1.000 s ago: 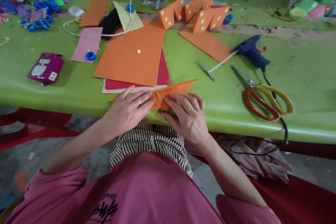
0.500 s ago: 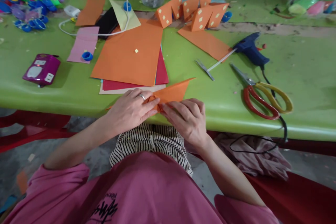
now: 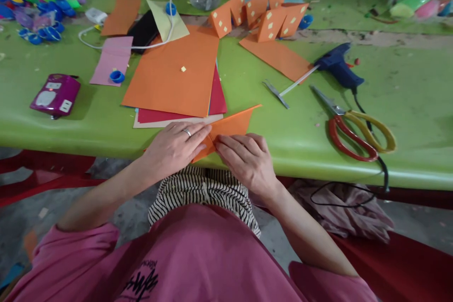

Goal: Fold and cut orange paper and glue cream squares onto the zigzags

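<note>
Folded orange paper [image 3: 235,122] lies at the table's front edge, its pointed corner reaching up to the right. My left hand [image 3: 177,146], with a ring, presses on its left part, fingers close together. My right hand [image 3: 247,158] has its bent fingertips together on the paper's lower middle, beside a crease. The fingertips of both hands are a small distance apart. Just behind is a stack topped by a large orange sheet [image 3: 173,75], with a red sheet [image 3: 220,96] beneath it.
Scissors [image 3: 348,125], a blue glue gun [image 3: 338,66] and a small orange sheet [image 3: 279,56] are at the right. Dotted orange folded pieces [image 3: 271,23] stand at the back. Left are a purple power adapter [image 3: 56,94], a pink sheet [image 3: 112,59] and a black phone [image 3: 144,30].
My hands have drawn slightly apart, baring a crease and more of the orange paper between them. The paper's right tip has shifted slightly left.
</note>
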Tool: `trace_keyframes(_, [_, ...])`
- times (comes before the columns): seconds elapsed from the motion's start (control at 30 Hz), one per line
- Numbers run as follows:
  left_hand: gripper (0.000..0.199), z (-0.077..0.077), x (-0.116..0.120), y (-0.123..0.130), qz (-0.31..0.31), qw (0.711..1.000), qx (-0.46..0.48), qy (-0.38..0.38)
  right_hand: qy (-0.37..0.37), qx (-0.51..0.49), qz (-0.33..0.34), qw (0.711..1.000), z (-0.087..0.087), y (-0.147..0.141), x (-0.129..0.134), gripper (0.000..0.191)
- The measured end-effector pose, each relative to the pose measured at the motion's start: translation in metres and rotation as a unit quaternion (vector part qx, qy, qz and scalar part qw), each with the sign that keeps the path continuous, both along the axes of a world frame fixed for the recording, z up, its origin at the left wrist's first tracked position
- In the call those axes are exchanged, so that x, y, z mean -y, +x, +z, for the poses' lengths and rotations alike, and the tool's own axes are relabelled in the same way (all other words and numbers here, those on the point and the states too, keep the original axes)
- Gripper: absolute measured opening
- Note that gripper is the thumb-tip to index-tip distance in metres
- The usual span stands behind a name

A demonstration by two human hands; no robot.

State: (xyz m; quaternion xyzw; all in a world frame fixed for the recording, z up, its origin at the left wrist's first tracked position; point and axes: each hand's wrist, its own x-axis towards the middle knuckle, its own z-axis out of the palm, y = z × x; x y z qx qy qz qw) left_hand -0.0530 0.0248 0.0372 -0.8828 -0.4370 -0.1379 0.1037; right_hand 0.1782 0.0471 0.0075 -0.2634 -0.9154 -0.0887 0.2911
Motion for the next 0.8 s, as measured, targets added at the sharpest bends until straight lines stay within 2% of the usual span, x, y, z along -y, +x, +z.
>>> trace_keyframes(0.23, [0.037, -0.003, 0.001, -0.002, -0.043, 0.996, -0.069, 0.027, -0.011, -0.003, 0.005, 1.000, -0.003, 0.002, 0.001, 0.026])
trace_keyframes(0.4, [0.039, -0.003, 0.000, -0.001, -0.057, 0.997, -0.051, 0.025, -0.024, -0.004, 0.000, 1.000, 0.000, 0.001, 0.003, 0.021])
trace_keyframes(0.47, [0.041, -0.002, 0.000, 0.000, -0.057, 0.997, -0.044, 0.018, -0.063, -0.005, -0.002, 0.998, 0.007, 0.001, 0.001, 0.019])
trace_keyframes(0.57, [0.040, -0.001, 0.000, 0.001, -0.052, 0.998, -0.040, 0.014, -0.105, 0.000, -0.031, 0.994, 0.018, -0.003, -0.008, 0.027])
trace_keyframes(0.67, [0.040, -0.002, 0.000, 0.002, -0.032, 0.999, -0.028, 0.016, -0.095, 0.027, -0.059, 0.993, 0.022, -0.011, -0.020, 0.033])
trace_keyframes(0.8, [0.046, -0.004, 0.002, 0.000, -0.030, 1.000, -0.006, 0.006, -0.086, 0.065, -0.057, 0.993, 0.019, -0.019, -0.026, 0.038])
